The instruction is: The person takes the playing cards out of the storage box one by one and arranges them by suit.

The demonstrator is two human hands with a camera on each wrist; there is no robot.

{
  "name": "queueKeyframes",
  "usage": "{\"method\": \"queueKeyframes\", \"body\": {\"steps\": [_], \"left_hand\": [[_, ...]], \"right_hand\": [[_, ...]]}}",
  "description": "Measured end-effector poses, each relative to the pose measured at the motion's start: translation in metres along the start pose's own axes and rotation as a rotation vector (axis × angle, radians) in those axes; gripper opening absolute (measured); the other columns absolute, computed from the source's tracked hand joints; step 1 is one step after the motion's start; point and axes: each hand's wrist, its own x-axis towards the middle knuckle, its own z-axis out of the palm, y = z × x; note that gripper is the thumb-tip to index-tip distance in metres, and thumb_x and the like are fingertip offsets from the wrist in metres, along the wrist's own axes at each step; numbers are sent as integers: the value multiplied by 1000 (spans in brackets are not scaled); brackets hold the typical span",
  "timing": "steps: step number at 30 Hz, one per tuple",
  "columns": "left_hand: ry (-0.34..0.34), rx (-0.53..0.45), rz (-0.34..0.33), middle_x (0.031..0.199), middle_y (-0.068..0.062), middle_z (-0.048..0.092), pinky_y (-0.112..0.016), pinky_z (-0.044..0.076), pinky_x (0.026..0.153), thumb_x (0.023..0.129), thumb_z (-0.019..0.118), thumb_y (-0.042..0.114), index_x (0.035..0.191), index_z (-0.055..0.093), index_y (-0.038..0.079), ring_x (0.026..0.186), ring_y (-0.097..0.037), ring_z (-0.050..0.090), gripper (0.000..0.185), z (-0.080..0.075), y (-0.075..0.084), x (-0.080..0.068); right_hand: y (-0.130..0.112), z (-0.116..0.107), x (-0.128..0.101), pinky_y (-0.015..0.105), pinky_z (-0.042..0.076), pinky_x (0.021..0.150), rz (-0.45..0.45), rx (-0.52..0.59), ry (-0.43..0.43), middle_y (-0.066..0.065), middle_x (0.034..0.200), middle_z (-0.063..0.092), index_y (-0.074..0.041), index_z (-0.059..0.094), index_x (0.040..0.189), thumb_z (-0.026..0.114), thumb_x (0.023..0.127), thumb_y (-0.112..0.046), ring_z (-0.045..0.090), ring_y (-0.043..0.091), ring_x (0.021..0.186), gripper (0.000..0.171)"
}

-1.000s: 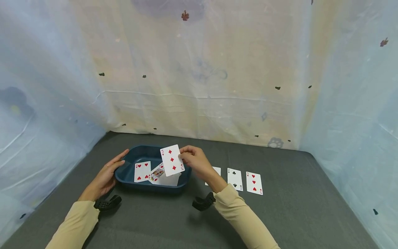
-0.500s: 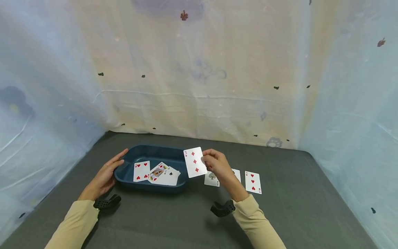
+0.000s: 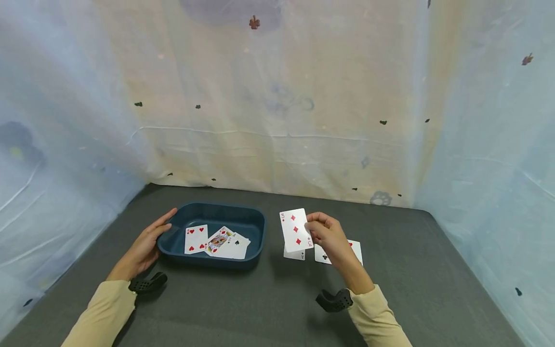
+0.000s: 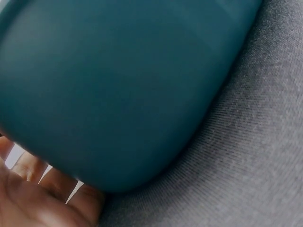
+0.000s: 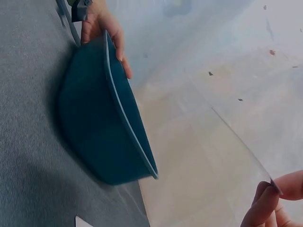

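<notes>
— Grey desk (image 3: 260,299), head view: right hand (image 3: 331,236) pinching three of diamonds (image 3: 296,230) above cards (image 3: 323,253), right of blue tray (image 3: 256,226)?
— Yes. Left hand (image 3: 145,246) flat against tray's left wall, fingers (image 4: 28,165) straight. Right wrist view: fingertips (image 5: 260,208) pinched together.

Open grey table (image 3: 260,308) ran all along the near edge and off to the far right, so plenty of room to move there. The blue tray (image 3: 215,261) blocked the left-middle, with the left hand (image 3: 143,248) resting against its left wall. Cards on the table (image 3: 323,254) sat just right of the tray, under the right hand (image 3: 331,236) holding the three of diamonds (image 3: 296,230). Draped sheeting (image 3: 277,120) closed off the back and both sides.
</notes>
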Motion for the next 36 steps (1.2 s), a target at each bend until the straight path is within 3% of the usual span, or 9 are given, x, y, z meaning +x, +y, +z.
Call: {"method": "queueKeyframes", "body": {"steps": [6, 13, 22, 36], "left_hand": [[12, 15, -14, 160, -7, -17, -30, 50, 86, 108, 37, 27, 157, 11, 26, 122, -17, 45, 56, 1, 1, -1], [25, 47, -21, 160, -4, -18, -28, 49, 87, 107, 37, 29, 157, 11, 27, 135, -29, 23, 56, 2, 1, -2], [12, 31, -6, 159, -7, -18, -29, 50, 85, 107, 38, 28, 157, 15, 29, 118, -11, 47, 55, 1, 2, -3], [26, 49, -22, 160, -6, -16, -27, 50, 84, 107, 39, 29, 157, 12, 26, 119, -11, 48, 57, 2, 3, -3]], "right_hand": [[-3, -17, -8, 24, 42, 60, -1, -2, 49, 9, 85, 59, 10, 54, 104, 56, 93, -1, 52, 14, 66, 16], [-10, -47, -19, 23, 41, 58, -12, 8, 127, 6, 82, 55, 6, 56, 101, 57, 94, -1, 48, 12, 64, 10], [-12, -83, -34, 25, 44, 60, -5, -40, 190, 4, 82, 59, -2, 60, 96, 58, 96, -5, 52, 12, 64, 3], [-7, -139, -47, 23, 44, 61, 75, -126, 272, -2, 82, 58, -7, 61, 97, 60, 97, -11, 54, 10, 69, 5]]}}
